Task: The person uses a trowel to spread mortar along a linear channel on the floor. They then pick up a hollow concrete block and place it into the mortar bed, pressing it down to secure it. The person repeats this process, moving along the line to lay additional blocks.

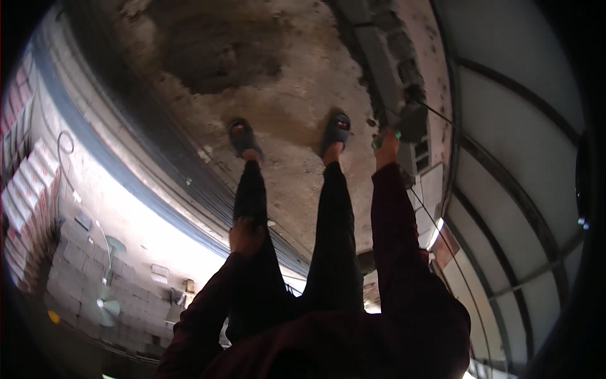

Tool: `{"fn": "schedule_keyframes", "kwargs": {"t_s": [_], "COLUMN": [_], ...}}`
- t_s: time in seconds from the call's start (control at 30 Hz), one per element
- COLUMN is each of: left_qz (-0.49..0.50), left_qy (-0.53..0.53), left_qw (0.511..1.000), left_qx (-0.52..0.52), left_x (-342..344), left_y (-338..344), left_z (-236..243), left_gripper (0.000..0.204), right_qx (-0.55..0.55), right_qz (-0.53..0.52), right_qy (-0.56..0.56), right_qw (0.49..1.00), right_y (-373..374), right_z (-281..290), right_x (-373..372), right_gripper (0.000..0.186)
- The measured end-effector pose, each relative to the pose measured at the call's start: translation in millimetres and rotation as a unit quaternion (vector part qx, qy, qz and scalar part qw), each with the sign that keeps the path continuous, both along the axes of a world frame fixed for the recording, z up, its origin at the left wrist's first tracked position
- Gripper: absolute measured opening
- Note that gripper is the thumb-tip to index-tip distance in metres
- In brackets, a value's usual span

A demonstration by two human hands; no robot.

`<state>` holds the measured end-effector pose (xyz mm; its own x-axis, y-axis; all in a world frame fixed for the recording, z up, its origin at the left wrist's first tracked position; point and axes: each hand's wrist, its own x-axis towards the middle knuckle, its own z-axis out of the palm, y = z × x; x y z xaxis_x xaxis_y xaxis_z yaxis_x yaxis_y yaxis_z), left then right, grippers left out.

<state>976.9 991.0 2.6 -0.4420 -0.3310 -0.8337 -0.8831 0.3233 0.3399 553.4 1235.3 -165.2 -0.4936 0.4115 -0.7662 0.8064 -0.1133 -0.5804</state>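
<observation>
My left hand (246,237) rests on my left leg near the knee, fingers lying over the dark trouser cloth; their tips are lost in shadow. My right arm reaches down beside my right foot. There my right hand (387,150) is closed around a small green thing (377,140), mostly hidden by the fingers and too blurred to name. Just to the right of that hand is a dark grey blocky thing (414,124), close to the base of a wall.
I stand in dark sandals (338,129) on a rough, stained concrete floor (297,107). A dark metal track (183,164) runs along the left. Ribbed pale panels (505,158) rise at the right, with a thin cable (442,234) before them. Stacked goods (31,183) and a fan (107,306) stand far left.
</observation>
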Motion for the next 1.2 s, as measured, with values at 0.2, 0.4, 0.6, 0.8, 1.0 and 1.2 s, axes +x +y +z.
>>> {"fn": "schedule_keyframes", "kwargs": {"t_s": [0.2, 0.4, 0.6, 0.8, 1.0, 1.2], "left_qz": [0.050, 0.105, 0.174, 0.209, 0.246, 0.217], "left_qy": [0.001, 0.031, -0.023, -0.043, -0.018, -0.037], "left_qw": [0.999, 0.994, 0.984, 0.977, 0.968, 0.975], "left_qx": [0.012, 0.015, 0.036, 0.024, 0.055, 0.035], "left_x": [-4.2, 6.2, 17.8, -3.3, -10.6, -17.0], "left_y": [-34.3, -41.2, -26.2, -21.0, -35.7, -45.4], "left_z": [15.7, 13.1, 12.3, 8.2, 2.4, 6.7], "left_gripper": [0.033, 0.032, 0.033, 0.035, 0.032, 0.029], "right_qx": [-0.143, 0.249, 0.250, 0.166, -0.032, -0.217], "right_qz": [0.031, 0.574, 0.785, 0.668, 0.442, 0.524], "right_qy": [-0.085, -0.131, -0.059, 0.034, -0.074, -0.064], "right_qw": [0.985, 0.769, 0.564, 0.725, 0.894, 0.821], "right_y": [-78.7, -167.1, -285.0, -268.6, -415.1, -458.3], "right_z": [-5.3, -89.8, -74.4, -206.0, -316.1, -236.1], "right_x": [110.1, 157.6, 202.4, 323.1, 283.9, 210.6], "right_gripper": [0.026, 0.040, 0.051, 0.033, 0.017, 0.025]}}
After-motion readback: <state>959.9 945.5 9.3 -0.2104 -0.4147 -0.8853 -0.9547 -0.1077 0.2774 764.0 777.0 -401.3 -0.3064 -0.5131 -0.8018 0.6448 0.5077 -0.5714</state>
